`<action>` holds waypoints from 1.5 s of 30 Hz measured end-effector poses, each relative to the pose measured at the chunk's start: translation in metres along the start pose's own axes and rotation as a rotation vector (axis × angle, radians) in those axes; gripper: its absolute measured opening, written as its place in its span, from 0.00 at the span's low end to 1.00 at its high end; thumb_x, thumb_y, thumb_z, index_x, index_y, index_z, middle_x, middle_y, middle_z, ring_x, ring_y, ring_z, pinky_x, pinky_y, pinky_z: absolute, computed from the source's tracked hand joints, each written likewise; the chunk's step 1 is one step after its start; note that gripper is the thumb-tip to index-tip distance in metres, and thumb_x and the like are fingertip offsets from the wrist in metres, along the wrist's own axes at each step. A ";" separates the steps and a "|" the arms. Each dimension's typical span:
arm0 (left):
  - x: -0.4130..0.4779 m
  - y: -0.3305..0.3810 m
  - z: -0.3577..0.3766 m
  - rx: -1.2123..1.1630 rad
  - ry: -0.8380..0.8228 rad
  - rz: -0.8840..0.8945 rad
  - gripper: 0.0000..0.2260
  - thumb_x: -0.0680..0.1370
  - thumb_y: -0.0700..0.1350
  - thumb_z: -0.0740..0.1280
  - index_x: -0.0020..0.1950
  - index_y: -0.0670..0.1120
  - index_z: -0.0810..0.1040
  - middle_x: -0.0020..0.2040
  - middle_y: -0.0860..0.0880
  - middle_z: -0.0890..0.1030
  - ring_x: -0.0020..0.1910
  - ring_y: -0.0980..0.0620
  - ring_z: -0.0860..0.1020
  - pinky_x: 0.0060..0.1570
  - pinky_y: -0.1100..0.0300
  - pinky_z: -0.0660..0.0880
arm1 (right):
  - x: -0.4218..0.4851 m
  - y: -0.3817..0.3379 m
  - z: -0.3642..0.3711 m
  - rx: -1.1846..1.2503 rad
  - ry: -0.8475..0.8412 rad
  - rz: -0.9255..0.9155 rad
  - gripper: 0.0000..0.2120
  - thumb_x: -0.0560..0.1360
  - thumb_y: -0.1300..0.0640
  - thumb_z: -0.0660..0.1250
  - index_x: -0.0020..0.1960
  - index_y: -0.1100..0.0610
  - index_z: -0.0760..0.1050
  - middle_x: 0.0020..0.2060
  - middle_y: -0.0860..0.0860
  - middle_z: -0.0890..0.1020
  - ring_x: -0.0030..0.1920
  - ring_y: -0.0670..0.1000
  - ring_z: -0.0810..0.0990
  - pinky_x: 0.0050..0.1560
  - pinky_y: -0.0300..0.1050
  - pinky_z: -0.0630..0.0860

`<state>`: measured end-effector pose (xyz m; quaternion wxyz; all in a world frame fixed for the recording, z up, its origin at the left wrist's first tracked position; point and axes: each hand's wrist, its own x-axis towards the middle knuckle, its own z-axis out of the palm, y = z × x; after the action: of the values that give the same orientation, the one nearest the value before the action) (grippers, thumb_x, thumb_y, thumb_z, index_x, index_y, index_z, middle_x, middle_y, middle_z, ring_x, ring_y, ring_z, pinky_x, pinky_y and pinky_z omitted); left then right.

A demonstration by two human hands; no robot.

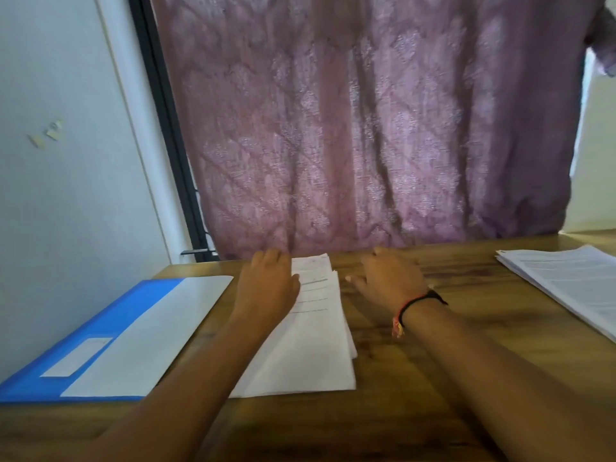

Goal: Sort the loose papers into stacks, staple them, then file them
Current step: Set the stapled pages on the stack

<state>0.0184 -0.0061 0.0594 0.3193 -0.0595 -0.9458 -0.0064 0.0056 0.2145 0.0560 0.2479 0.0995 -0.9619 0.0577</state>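
A loose stack of white papers [310,348] lies on the middle of the wooden table [433,378], its sheets slightly fanned. My left hand [266,281] lies flat on the stack's far left part, fingers straight. Just right of the stack, my right hand [386,278] rests palm down on the bare table, fingers spread; its thumb points toward the papers' edge. A blue folder [43,378] with a white sheet [146,335] on top lies at the left. A second stack of printed papers [573,285] sits at the far right.
A mauve patterned curtain [366,128] hangs right behind the table's far edge. A white wall [66,161] stands to the left, with a dark window frame [166,128] beside the curtain. Bare wood shows between the two paper stacks.
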 end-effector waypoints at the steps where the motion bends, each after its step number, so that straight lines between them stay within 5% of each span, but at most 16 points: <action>1: 0.005 0.017 0.000 0.020 0.025 0.087 0.17 0.82 0.54 0.64 0.66 0.47 0.76 0.64 0.47 0.78 0.62 0.46 0.76 0.63 0.51 0.74 | -0.004 0.010 -0.005 -0.040 0.045 -0.002 0.21 0.78 0.38 0.62 0.56 0.56 0.79 0.56 0.54 0.78 0.58 0.57 0.76 0.49 0.49 0.75; 4: 0.019 0.073 0.001 0.021 0.095 0.310 0.07 0.72 0.45 0.74 0.46 0.43 0.81 0.45 0.44 0.81 0.44 0.41 0.80 0.40 0.50 0.77 | -0.017 0.052 -0.024 -0.127 0.130 0.037 0.19 0.77 0.41 0.65 0.54 0.57 0.80 0.55 0.56 0.78 0.59 0.59 0.74 0.50 0.52 0.77; 6: 0.026 0.114 0.005 -0.024 0.094 0.406 0.08 0.65 0.42 0.76 0.41 0.43 0.80 0.39 0.43 0.80 0.39 0.40 0.80 0.33 0.51 0.76 | -0.025 0.093 -0.033 -0.178 0.114 0.114 0.17 0.77 0.45 0.65 0.54 0.58 0.80 0.54 0.58 0.78 0.57 0.61 0.75 0.50 0.53 0.77; 11: 0.028 0.231 0.009 -0.367 -0.227 0.332 0.18 0.78 0.51 0.67 0.63 0.41 0.78 0.63 0.38 0.79 0.62 0.38 0.77 0.60 0.47 0.76 | -0.055 0.210 -0.046 -0.156 -0.052 0.423 0.17 0.81 0.50 0.58 0.65 0.56 0.76 0.62 0.59 0.77 0.61 0.62 0.75 0.59 0.54 0.74; 17: 0.019 0.334 0.010 -0.793 -0.557 0.254 0.17 0.82 0.51 0.65 0.66 0.43 0.78 0.65 0.43 0.80 0.62 0.42 0.78 0.49 0.57 0.70 | -0.094 0.310 -0.054 -0.173 -0.224 0.717 0.23 0.81 0.43 0.57 0.70 0.53 0.71 0.68 0.58 0.73 0.65 0.60 0.74 0.65 0.56 0.72; 22: 0.029 0.388 0.038 -0.942 -0.705 0.157 0.22 0.79 0.50 0.69 0.73 0.46 0.74 0.71 0.45 0.76 0.67 0.44 0.76 0.65 0.52 0.74 | -0.107 0.346 -0.063 -0.202 -0.196 0.825 0.30 0.79 0.37 0.58 0.73 0.54 0.68 0.67 0.58 0.73 0.65 0.60 0.73 0.63 0.53 0.71; 28: 0.040 0.420 0.058 -0.864 -0.729 0.042 0.20 0.79 0.49 0.68 0.70 0.45 0.75 0.66 0.44 0.79 0.61 0.44 0.78 0.61 0.52 0.77 | -0.107 0.374 -0.060 -0.126 -0.290 0.904 0.32 0.76 0.32 0.58 0.69 0.54 0.72 0.61 0.55 0.79 0.59 0.58 0.77 0.63 0.53 0.73; 40: 0.050 0.429 0.070 -1.093 -0.800 -0.295 0.16 0.76 0.40 0.69 0.64 0.44 0.78 0.59 0.44 0.82 0.54 0.44 0.82 0.56 0.47 0.81 | -0.112 0.378 -0.054 -0.059 -0.295 0.972 0.25 0.75 0.36 0.61 0.63 0.52 0.75 0.59 0.55 0.75 0.59 0.58 0.73 0.56 0.51 0.73; 45: 0.053 0.421 0.067 -1.125 -0.835 -0.369 0.15 0.77 0.36 0.68 0.64 0.41 0.78 0.60 0.43 0.81 0.56 0.43 0.81 0.59 0.48 0.80 | -0.107 0.370 -0.062 -0.040 -0.309 0.966 0.12 0.77 0.45 0.63 0.51 0.53 0.75 0.48 0.51 0.79 0.50 0.54 0.77 0.50 0.46 0.73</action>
<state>-0.0144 0.4212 0.0269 -0.1539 -0.0517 -0.8369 -0.5226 0.0451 0.6020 0.0347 0.0496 -0.3542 -0.9245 0.1321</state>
